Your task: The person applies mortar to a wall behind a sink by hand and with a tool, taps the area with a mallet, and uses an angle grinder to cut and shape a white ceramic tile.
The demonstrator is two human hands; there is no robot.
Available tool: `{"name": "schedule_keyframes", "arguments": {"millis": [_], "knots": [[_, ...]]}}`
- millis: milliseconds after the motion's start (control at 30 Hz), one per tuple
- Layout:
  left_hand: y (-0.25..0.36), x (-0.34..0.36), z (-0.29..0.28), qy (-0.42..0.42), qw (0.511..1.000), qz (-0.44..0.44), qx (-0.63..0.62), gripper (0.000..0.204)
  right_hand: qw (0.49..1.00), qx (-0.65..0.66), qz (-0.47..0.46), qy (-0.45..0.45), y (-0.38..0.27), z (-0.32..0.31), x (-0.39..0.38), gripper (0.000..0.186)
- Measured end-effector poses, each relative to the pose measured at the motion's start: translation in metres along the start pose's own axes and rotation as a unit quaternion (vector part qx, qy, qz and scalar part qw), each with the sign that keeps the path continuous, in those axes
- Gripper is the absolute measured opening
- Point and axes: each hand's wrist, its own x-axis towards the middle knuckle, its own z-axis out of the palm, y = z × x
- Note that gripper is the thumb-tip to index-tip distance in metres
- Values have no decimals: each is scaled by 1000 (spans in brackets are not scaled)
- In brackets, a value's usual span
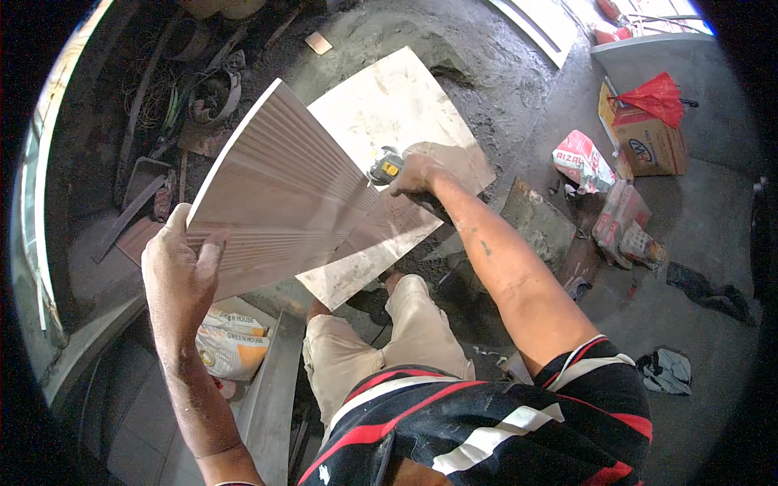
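Note:
My left hand point(185, 257) grips the outer edge of a large ribbed tile point(275, 186), thumb over its grooved face. The tile is raised and tilted, its narrow end toward my right hand. A pale flat board or tile point(405, 101) with dusty smears lies under it. My right hand point(420, 174) is closed around a power tool that looks like an angle grinder point(384, 167), grey with a yellow patch. The tool's head is close beside the ribbed tile's right edge; whether its disc touches cannot be made out. My fingers hide most of its body.
Past the board lies rough grey mortar point(494, 89). At right are a cardboard box point(652, 146) with a red folded umbrella point(655, 99), and crumpled sacks point(583, 162). Scrap and coiled wire clutter the far left point(215, 97). A white-and-yellow bag point(233, 344) lies by my left forearm.

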Motion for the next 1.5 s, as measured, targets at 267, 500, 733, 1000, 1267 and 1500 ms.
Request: {"name": "schedule_keyframes", "arguments": {"millis": [267,500,733,1000,1267,1500], "knots": [[-9,5,1,4,1000,20,6,30,999,-27,9,-14,-3,1,9,60],[-5,4,1,10,1000,23,-2,29,1000,-5,-1,-7,-1,0,6,62],[-3,4,1,3,1000,4,2,29,999,-38,-6,-27,-5,2,16,57],[-1,4,-1,0,1000,14,8,29,999,-25,-8,-24,-6,-5,8,55],[-6,5,0,16,999,37,12,28,999,-21,3,-26,-11,-6,3,59],[-8,4,2,17,999,27,11,30,1000,1,14,-6,-7,-6,3,56]]}}
